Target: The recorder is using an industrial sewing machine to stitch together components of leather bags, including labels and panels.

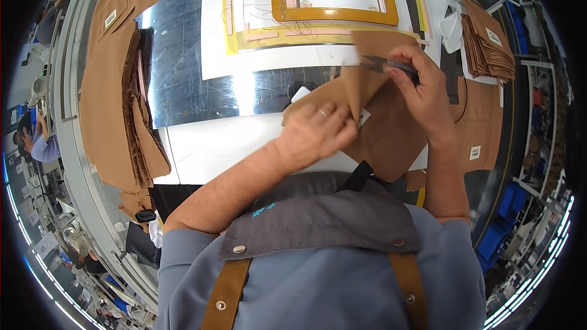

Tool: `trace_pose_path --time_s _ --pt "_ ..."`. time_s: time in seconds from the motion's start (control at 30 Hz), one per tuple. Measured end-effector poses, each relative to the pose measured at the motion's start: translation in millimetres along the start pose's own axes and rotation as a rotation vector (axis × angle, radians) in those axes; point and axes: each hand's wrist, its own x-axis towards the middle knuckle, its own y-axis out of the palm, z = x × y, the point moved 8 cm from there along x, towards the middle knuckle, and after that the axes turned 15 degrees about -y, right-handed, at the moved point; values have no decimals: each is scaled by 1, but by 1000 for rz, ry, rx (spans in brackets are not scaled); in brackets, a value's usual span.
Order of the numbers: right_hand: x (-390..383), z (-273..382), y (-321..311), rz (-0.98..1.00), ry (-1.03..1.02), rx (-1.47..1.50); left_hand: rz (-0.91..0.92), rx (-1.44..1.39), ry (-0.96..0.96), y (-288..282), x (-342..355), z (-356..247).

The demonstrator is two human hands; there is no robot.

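A plain brown fabric panel (pixel 391 128) lies at about two o'clock from the middle of the view, partly over the white counter (pixel 208 153), with its lower edge reaching down to the person's apron (pixel 318 220). Its surface is matte and evenly coloured. The upper part is folded up into a raised flap, with a sharp crease running down toward six o'clock and a paler brown face turned to the light. Whether flap and flat part are one piece or several layers, I cannot tell. A small white label (pixel 364 118) peeks out beside the crease, partly covered.

The left hand (pixel 318 131), wearing a ring, has its grip clamped on the panel, fingers curled into the cloth at the label's nine o'clock side. The right hand (pixel 422 91) has its grip closed around dark snips (pixel 378 61), their blades pointing to ten o'clock across the raised flap; the blade tips are blurred, so contact with the cloth is unclear.

Toward twelve o'clock sits a yellow-orange frame (pixel 336 14). Stacked brown pieces (pixel 110 110) lie between nine and ten o'clock.
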Motion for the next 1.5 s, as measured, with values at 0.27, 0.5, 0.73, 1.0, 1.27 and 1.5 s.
trace_pose_path --time_s 0.27,0.5,0.73,1.0,1.27,1.5 --pt "21 2 61 289 -510 -428 0 99 112 24 -16 -27" --pt "13 3 57 250 -588 -403 -22 53 85 23 -24 -28" --pt "8 5 76 304 -627 -412 -35 77 77 17 -20 -30" --pt "3 -16 44 140 -438 -404 -32 60 99 10 -25 -35" --pt "-34 -110 -80 -262 96 -539 -224 -418 -593 -43 -44 40" --pt "-135 -165 -136 -133 209 -847 -242 -672 -1123 -27 -139 151"
